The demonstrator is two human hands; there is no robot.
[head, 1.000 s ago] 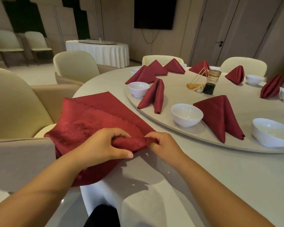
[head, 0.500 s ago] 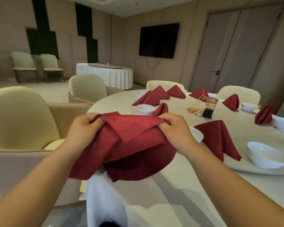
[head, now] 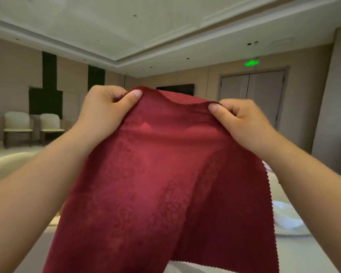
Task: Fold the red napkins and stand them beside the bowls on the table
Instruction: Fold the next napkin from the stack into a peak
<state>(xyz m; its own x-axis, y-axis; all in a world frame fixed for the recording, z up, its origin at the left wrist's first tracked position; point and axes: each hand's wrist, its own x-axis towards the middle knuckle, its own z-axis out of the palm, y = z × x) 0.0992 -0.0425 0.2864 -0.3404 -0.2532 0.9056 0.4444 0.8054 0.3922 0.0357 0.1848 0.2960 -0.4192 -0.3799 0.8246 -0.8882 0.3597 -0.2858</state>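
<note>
Both arms reach up and forward from the bottom corners of the frame. The two hands are held high near the middle.

The left hand point(head: 106, 113) is just left of the middle, with its back toward the camera. Its fingers point(head: 116, 95) are curled in, and the thumb presses down on the cloth. This way it pinches one top corner of the red napkin point(head: 156, 184). The right hand point(head: 242, 123) is just right of the middle and does the same. Its fingers are curled and its thumb lies on the cloth, pinching the other top corner. The hands are apart, and the top edge of the cloth dips a little between them.

The red napkin is up in the air, spread open. It hangs down from the two hands like a curtain and fills the middle and bottom of the frame. Its right edge has tiny zigzag teeth.

The white counter point(head: 303, 253) shows at the lower right, past the cloth. A blurry white bowl point(head: 287, 219) sits on it, close to the napkin's right edge. Two pale chairs point(head: 18, 125) stand by the wall at the left. A green sign point(head: 251, 63) glows over a grey door point(head: 252, 91) at the upper right.
</note>
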